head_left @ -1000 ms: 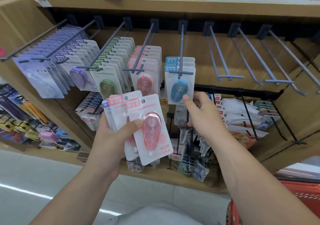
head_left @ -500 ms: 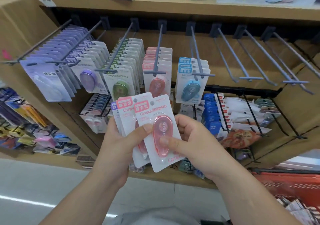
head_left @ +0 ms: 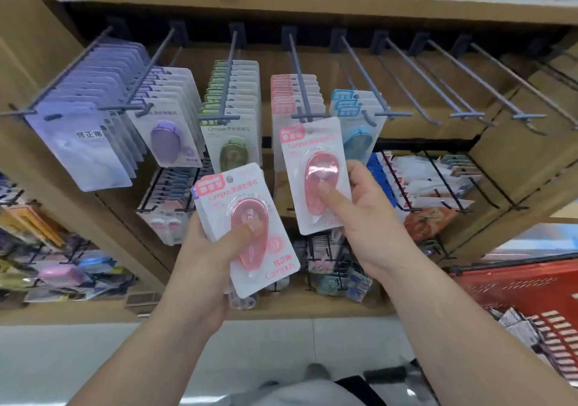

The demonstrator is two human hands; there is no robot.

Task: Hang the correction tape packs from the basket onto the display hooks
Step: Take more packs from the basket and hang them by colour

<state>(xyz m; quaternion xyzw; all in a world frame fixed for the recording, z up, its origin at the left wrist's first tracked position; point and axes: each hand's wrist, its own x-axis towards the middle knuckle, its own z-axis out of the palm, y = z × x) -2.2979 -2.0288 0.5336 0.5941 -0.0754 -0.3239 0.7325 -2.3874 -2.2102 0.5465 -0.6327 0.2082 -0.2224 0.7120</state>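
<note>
Holding one pink pack point(head_left: 312, 168) up at the hook point(head_left: 299, 86) in the right hand point(head_left: 359, 218), a stack point(head_left: 247, 227) of the same in the left hand point(head_left: 203, 261).

Gripping the pack with the right thumb laid across the pink blister and the fingers curled behind the card, card upright and tipped slightly left. Raised so that its top edge sits just under the hook's front end, in front of the pink row point(head_left: 291, 93) hanging there, between the green packs point(head_left: 231, 108) and the blue packs point(head_left: 356, 118); not possible to tell whether yet threaded on. Clutching the stack lower and to the left, thumb pressed on the front blister, fingers wrapped behind, cards tilted left. Down at the right, beside the right forearm: red basket point(head_left: 516, 283), with more packs inside.
</note>
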